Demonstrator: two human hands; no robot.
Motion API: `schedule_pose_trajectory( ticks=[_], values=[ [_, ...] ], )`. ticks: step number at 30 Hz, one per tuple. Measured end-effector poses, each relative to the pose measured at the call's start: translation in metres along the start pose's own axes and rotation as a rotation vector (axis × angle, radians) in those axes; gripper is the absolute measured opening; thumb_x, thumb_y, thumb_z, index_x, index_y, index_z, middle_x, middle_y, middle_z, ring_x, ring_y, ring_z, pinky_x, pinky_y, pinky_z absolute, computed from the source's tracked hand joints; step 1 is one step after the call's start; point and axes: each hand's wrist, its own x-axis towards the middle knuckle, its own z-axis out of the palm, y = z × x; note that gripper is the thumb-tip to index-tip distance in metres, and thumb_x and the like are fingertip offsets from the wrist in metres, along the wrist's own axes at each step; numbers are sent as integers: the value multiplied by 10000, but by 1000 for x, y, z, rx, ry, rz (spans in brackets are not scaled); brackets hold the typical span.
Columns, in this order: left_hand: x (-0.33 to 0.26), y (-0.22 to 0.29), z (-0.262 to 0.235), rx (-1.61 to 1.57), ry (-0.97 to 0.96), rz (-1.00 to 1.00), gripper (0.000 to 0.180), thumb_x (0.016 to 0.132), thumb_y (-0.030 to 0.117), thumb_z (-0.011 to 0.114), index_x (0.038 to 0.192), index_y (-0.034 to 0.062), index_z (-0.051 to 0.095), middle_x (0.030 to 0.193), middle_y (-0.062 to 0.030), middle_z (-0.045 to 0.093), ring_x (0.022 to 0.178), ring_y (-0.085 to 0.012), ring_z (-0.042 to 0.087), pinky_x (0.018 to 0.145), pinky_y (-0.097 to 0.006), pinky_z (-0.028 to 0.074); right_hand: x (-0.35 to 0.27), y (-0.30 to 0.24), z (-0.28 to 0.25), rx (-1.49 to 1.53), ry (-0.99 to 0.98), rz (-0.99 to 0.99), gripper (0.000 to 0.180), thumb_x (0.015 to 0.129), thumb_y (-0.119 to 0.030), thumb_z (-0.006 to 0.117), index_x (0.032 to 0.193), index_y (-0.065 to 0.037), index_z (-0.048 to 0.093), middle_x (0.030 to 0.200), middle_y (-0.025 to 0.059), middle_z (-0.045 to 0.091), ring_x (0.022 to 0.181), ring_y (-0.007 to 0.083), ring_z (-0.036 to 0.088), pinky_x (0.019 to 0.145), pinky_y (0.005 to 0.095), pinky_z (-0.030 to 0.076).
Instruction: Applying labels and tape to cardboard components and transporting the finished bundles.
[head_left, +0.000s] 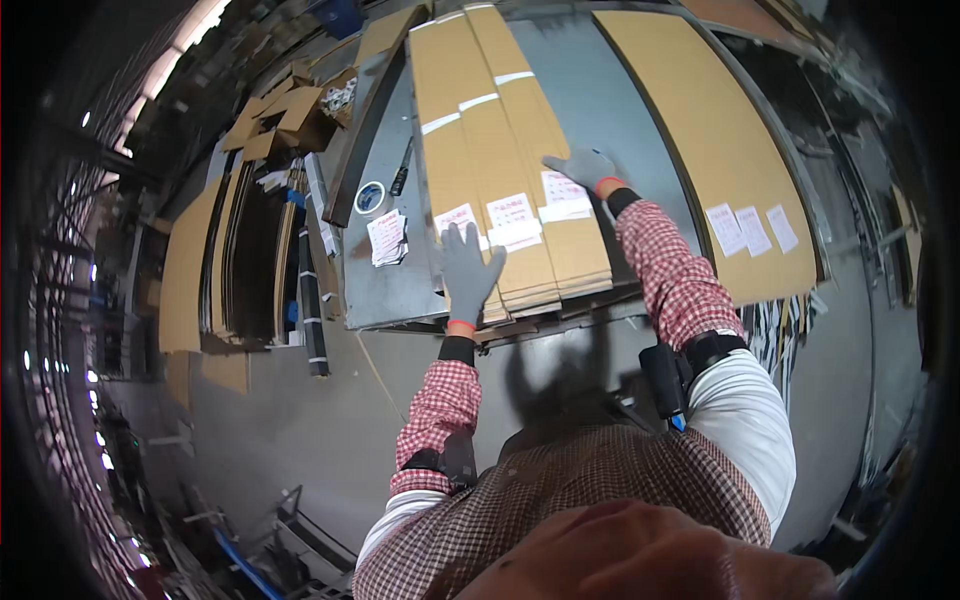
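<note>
Three long stacks of brown cardboard strips (535, 130) lie side by side on a grey metal table, pointing away from me. White labels with red print sit across their near ends, the middle label (508, 208) in full view. My left hand (468, 275), in a grey glove, rests flat on the near end of the left stack, fingers spread and partly covering the left label (455, 215). At the outer edge of the right stack is my gloved right hand (585, 168), thumb stretched over the right label (562, 188). Its fingers look extended, with nothing visible in them.
On the table's left are a pile of loose labels (387, 238), a tape roll (370, 197) and a black cutter-like tool (402, 168). A wide cardboard sheet (730, 150) with several labels lies to the right. Opened boxes (285, 115) and upright cardboard panels (205, 250) stand left.
</note>
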Motion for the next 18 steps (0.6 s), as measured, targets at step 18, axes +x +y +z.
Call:
schedule_pose_trajectory(
  ticks=[18],
  values=[
    [-60, 360, 101, -1895, -1080, -454, 360, 895, 277, 603, 1102, -18, 597, 987, -80, 648, 884, -146, 614, 776, -256, 482, -491, 362, 1, 585, 71, 716, 521, 765, -470, 676, 930, 23, 642, 817, 119, 654, 712, 191, 597, 660, 320, 470]
  ],
)
